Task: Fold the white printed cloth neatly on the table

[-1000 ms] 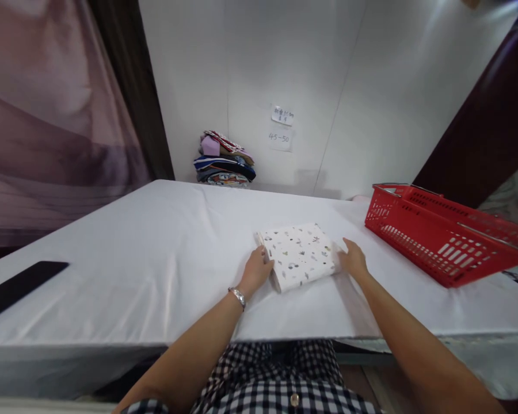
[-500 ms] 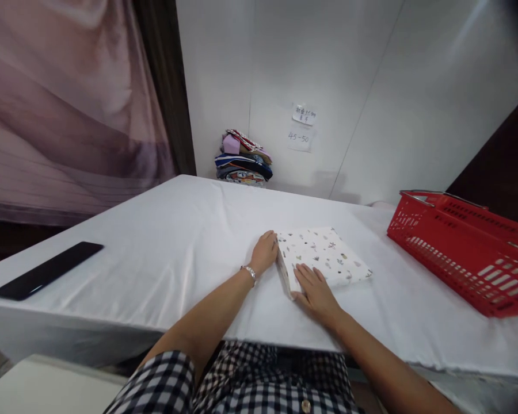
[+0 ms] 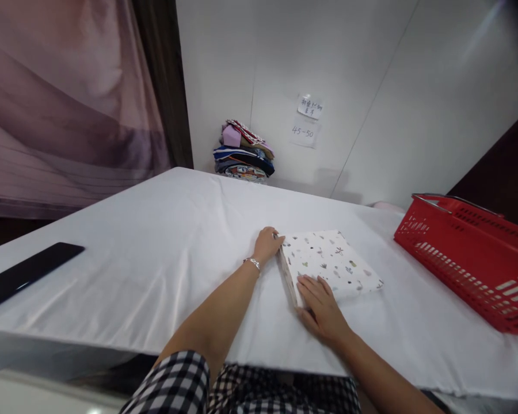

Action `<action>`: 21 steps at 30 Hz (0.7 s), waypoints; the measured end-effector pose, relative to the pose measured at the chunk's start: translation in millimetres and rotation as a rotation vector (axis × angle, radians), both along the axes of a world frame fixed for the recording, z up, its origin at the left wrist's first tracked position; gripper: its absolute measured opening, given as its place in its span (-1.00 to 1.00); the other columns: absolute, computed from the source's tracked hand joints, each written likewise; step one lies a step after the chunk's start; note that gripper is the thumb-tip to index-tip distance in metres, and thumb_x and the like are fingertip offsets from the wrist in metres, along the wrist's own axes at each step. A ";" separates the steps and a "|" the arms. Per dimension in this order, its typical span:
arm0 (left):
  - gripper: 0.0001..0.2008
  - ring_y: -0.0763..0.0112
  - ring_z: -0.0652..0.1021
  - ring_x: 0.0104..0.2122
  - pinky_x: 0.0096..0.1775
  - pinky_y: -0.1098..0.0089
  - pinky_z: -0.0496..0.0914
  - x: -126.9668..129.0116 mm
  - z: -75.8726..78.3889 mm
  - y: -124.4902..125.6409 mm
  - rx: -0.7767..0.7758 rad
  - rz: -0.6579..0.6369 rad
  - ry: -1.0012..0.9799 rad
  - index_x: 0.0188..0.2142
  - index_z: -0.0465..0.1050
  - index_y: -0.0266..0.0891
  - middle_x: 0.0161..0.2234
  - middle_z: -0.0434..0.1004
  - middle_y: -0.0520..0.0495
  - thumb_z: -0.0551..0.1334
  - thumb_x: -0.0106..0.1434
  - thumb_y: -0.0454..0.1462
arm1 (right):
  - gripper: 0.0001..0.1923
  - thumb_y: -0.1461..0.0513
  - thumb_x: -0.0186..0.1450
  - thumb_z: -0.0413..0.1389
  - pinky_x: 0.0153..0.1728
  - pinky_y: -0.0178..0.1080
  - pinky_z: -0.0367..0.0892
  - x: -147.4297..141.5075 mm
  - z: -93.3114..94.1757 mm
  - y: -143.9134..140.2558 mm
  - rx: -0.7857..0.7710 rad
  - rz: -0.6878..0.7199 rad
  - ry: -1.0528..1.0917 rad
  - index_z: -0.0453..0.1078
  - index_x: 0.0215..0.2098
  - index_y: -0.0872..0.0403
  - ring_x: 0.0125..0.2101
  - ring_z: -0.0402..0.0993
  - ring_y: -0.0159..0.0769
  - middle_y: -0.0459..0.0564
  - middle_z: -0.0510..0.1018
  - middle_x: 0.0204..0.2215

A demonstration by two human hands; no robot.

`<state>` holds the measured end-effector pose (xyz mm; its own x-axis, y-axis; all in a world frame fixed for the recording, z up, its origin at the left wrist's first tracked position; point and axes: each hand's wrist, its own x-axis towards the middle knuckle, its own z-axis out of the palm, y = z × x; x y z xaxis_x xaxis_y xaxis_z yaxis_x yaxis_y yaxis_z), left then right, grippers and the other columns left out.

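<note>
red basket point(image 3: 470, 270) cut off right

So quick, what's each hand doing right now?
Left hand: open, fingertips on the folded cloth, far corner.
Right hand: open, flat on its near corner.

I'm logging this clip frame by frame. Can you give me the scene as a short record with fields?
Left hand: open, touching the folded cloth's far left corner
Right hand: flat on its near corner
Surface: table under a white sheet
Right side: red basket
Far wall: stack of clothes, paper notes
Left edge: black slab
</note>
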<state>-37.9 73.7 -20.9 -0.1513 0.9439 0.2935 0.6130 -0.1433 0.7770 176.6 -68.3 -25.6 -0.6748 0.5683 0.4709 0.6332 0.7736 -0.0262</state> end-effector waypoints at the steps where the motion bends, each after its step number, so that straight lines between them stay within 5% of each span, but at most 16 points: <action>1: -0.82 0.26 0.39 -0.06 -0.07 0.33 0.28 -0.2 0.7 -0.2 -0.001 0.007 -0.001 -0.31 0.38 -0.21 -0.10 0.42 -0.10 0.23 0.13 -0.17 | -0.48 0.19 0.31 -0.03 0.15 0.08 0.06 -0.6 0.6 -0.3 0.003 0.021 0.004 0.09 0.22 0.13 0.18 0.13 -0.12 0.17 0.31 0.13; 7: -0.87 0.28 0.41 -0.10 -0.12 0.36 0.28 -0.9 5.0 -0.2 -0.015 -0.015 -0.004 -0.42 0.33 -0.20 -0.15 0.43 -0.08 0.24 0.09 -0.22 | -0.49 0.25 0.28 0.00 0.13 0.05 0.12 -2.7 3.0 -1.5 0.025 0.059 0.024 0.11 0.19 0.16 0.15 0.18 -0.13 0.22 0.33 0.11; 15: -0.88 0.42 0.44 -0.40 -0.35 0.43 0.28 -4.2 5.9 4.4 -0.131 0.012 -0.031 -0.49 0.33 -0.19 -0.42 0.47 0.01 0.12 0.16 -0.26 | -0.54 0.28 0.25 0.01 0.13 0.10 0.10 -6.1 6.6 -4.0 0.047 0.081 0.040 0.20 0.12 0.14 0.10 0.26 -0.12 0.21 0.37 0.07; 21: -0.88 0.39 0.44 -0.38 -0.34 0.42 0.26 -3.7 8.5 2.9 -0.153 0.066 -0.005 -0.51 0.32 -0.20 -0.43 0.48 -0.01 0.14 0.15 -0.27 | -0.59 0.30 0.25 0.01 0.13 0.08 0.11 -8.2 8.3 -7.6 0.039 0.101 0.060 0.25 0.08 0.10 0.09 0.28 -0.14 0.17 0.39 0.06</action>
